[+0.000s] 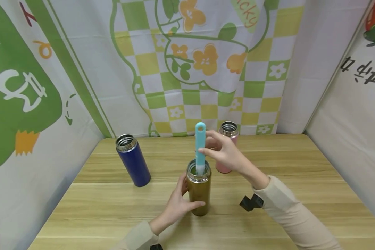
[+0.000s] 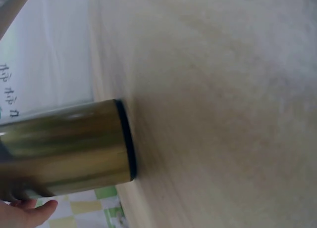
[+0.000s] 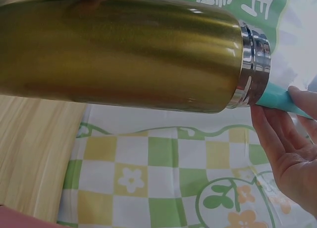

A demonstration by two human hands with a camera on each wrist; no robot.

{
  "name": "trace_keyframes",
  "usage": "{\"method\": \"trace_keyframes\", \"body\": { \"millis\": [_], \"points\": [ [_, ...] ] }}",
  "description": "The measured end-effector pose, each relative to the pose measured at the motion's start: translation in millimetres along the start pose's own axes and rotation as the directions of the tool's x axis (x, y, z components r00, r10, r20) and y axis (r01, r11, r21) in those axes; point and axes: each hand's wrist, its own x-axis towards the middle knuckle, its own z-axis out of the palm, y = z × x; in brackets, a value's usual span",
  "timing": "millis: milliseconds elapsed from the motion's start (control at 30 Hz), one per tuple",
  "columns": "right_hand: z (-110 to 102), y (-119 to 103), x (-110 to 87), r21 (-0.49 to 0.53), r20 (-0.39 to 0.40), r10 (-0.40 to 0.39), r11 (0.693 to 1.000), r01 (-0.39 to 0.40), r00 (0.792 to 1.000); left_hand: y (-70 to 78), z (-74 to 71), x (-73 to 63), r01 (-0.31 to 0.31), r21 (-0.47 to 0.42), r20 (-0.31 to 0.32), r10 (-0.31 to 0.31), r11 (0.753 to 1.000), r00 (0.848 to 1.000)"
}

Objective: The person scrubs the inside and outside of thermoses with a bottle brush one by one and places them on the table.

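A gold metal bottle stands on the table, its steel-rimmed mouth uncovered. My left hand grips its lower body from the left, thumb across the front. Down into the mouth goes a bottle brush with a light-blue handle and a hole at its top; its head is hidden inside, with some green showing at the opening. My right hand pinches the handle above the rim between thumb and fingers. In the right wrist view, fingertips lie close to the steel neck. The left wrist view shows the bottle's dark base on the wood.
A blue bottle without a lid stands to the left. Behind my right hand is a pink bottle, also uncovered and partly hidden. The wooden table meets a patterned cloth backdrop at the back, with printed cloth walls on both sides.
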Motion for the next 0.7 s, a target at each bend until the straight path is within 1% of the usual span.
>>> {"method": "trace_keyframes", "body": {
  "millis": [67,233,333,433,533,600,700],
  "points": [
    [0,0,-0.8,0.007,-0.005,-0.006,1.000,0.006,1.000,1.8,1.2,-0.5,-0.004,-0.009,-0.001,0.004,1.000,1.000],
    [-2,-1,-4.9,0.019,-0.027,-0.026,0.999,0.027,0.999,13.5,2.9,-1.9,-0.010,-0.019,0.000,0.010,1.000,1.000],
    [-6,1,-9.8,0.041,-0.057,-0.022,0.999,0.024,0.998,12.8,2.5,-2.4,-0.029,0.007,-0.021,0.029,1.000,0.999],
    [-12,5,-16.6,0.116,-0.105,0.007,0.993,0.005,0.994,5.1,-0.1,-2.1,-0.070,0.066,-0.057,0.074,0.995,0.996],
    [-18,9,-24.4,0.211,-0.170,0.057,0.977,-0.020,0.984,-1.3,-4.8,-1.8,-0.118,0.130,-0.083,0.129,0.984,0.988],
    [-21,11,-29.8,0.273,-0.214,0.093,0.962,-0.032,0.972,-1.2,-8.4,-2.2,-0.146,0.152,-0.092,0.161,0.978,0.983],
    [-23,13,-37.6,0.354,-0.263,0.152,0.934,-0.051,0.953,2.1,-13.6,-3.7,-0.170,0.177,-0.095,0.189,0.969,0.977]
  ]
}}
